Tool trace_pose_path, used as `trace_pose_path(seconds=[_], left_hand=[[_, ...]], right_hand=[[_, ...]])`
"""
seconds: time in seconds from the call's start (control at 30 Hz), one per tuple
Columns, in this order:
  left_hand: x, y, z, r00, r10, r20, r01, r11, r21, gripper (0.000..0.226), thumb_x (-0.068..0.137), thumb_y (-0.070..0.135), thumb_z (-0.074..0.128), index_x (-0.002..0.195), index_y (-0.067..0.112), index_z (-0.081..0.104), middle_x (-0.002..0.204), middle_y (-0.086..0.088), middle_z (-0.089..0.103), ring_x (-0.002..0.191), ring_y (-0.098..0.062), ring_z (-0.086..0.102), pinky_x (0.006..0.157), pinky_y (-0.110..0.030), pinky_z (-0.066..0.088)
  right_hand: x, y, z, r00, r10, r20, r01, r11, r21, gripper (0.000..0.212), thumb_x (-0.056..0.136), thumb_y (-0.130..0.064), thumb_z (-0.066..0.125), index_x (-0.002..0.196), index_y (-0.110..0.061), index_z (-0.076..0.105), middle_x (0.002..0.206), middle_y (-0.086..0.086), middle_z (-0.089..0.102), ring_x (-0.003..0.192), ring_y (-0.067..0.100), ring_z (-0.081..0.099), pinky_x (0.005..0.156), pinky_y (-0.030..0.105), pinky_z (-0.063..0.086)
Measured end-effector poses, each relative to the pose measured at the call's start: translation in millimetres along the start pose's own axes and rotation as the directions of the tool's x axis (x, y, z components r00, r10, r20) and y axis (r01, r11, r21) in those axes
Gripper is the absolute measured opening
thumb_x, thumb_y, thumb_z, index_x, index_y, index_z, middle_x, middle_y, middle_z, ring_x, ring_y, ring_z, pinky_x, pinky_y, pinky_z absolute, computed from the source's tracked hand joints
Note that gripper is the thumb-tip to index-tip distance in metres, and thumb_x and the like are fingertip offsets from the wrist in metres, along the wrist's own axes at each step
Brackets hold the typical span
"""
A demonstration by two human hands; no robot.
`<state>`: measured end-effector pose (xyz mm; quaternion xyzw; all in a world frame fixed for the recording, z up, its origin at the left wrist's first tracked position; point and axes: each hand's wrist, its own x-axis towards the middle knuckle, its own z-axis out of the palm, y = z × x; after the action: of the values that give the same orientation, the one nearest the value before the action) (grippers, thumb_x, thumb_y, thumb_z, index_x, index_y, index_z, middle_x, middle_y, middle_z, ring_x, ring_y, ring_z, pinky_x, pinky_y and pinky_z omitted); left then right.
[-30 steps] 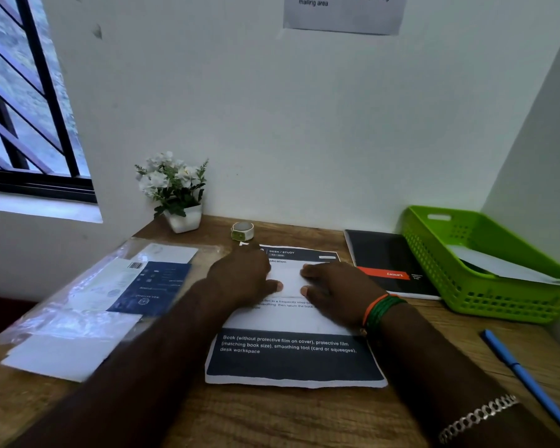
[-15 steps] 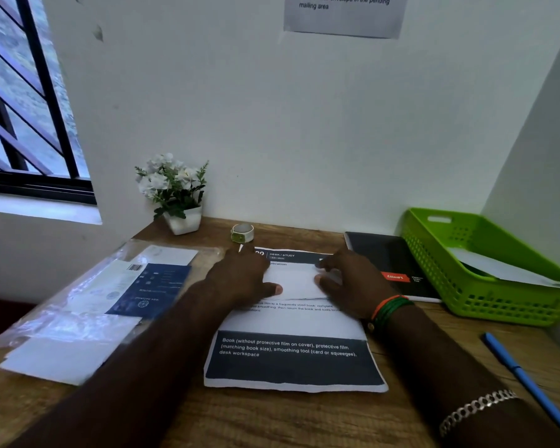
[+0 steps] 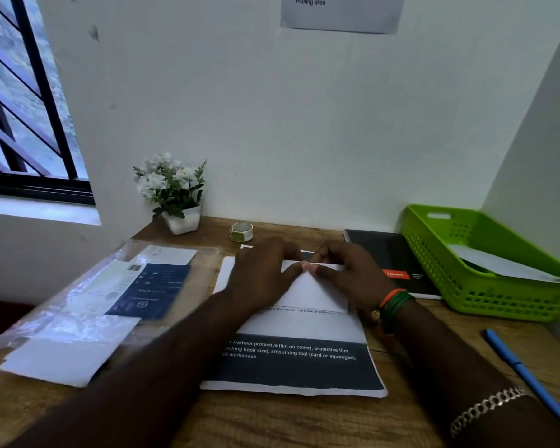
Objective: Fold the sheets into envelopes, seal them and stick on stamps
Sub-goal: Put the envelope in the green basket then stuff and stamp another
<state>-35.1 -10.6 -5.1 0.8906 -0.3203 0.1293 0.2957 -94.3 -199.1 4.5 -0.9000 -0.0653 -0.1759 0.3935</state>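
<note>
two hands pinning the fold

both hands press the top flap of the printed sheet [image 3: 291,367] down onto itself. the left hand [image 3: 262,276] lies nearly flat, fingers spread on the flap. the right hand [image 3: 346,273] has its fingers bent, tips and thumb bearing on the crease, thumbs meeting at the middle; gripping or only pressing, i cannot tell. that hold, i judge, keeps the crease straight. the sheet lies mid-desk [image 3: 272,425]. right of the sheet sit a black notebook [image 3: 398,263], a green basket [image 3: 485,295] and a blue pen [image 3: 530,379]. left of it lies a plastic sleeve of papers [image 3: 88,305]; behind it, a tape roll [image 3: 241,232] and potted flowers [image 3: 172,192]. nothing blocks the fold.
</note>
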Motion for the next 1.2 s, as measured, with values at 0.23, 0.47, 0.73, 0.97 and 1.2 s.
trace_pose_path(seconds=[0.23,0.47,0.73,0.97,1.2], left_hand=[[10.9,-24.2,-22.5,0.998,-0.046,0.051,0.047,0.999,-0.018,0.025,0.095,0.053,0.063,0.085,0.030,0.070,0.092,0.016,0.070,0.096,-0.005,0.062,0.088,-0.035,0.044],[11.1,-61.7,-45.9,0.984,-0.153,0.093,0.173,0.946,-0.274,0.020,0.094,0.026,0.074,0.078,0.015,0.077,0.079,-0.008,0.075,0.061,-0.008,0.062,0.063,-0.031,0.047],[17.4,-65.8,-32.0,0.992,-0.124,0.021,0.125,0.953,-0.277,0.006,0.088,0.024,0.080,0.084,0.021,0.082,0.087,0.016,0.077,0.081,0.018,0.063,0.075,-0.014,0.043],[17.6,-71.8,-31.2,0.992,-0.092,0.084,0.109,0.970,-0.218,0.011,0.090,0.014,0.077,0.085,0.023,0.081,0.093,0.008,0.077,0.091,-0.004,0.068,0.088,-0.028,0.051],[11.7,-71.2,-24.0,0.991,-0.102,0.081,0.106,0.994,-0.037,0.024,0.083,0.030,0.084,0.106,0.033,0.078,0.108,0.016,0.059,0.102,-0.005,0.052,0.086,-0.024,0.041]], right_hand=[[1.7,5.1,-10.5,0.997,-0.011,-0.078,0.020,0.992,0.122,0.008,0.084,-0.006,0.076,0.080,-0.010,0.071,0.086,0.004,0.074,0.084,0.017,0.068,0.084,0.035,0.052],[1.3,20.6,-17.8,0.993,0.060,-0.100,-0.045,0.989,0.142,0.005,0.083,-0.007,0.078,0.083,-0.005,0.073,0.079,-0.002,0.072,0.070,-0.004,0.061,0.072,0.016,0.047],[0.9,25.4,-21.8,0.976,0.198,-0.091,-0.176,0.962,0.207,0.013,0.085,-0.010,0.076,0.075,-0.017,0.076,0.066,0.000,0.073,0.059,0.005,0.063,0.056,0.020,0.050],[-1.4,37.7,-38.6,0.950,0.291,-0.112,-0.300,0.952,-0.067,0.009,0.084,-0.012,0.077,0.075,-0.014,0.076,0.052,0.007,0.068,0.041,0.011,0.058,0.047,0.020,0.047],[-3.7,23.7,-31.3,0.988,0.043,-0.150,-0.088,0.947,-0.308,0.011,0.083,-0.017,0.073,0.074,-0.024,0.074,0.055,-0.016,0.065,0.054,-0.008,0.060,0.056,0.008,0.043]])
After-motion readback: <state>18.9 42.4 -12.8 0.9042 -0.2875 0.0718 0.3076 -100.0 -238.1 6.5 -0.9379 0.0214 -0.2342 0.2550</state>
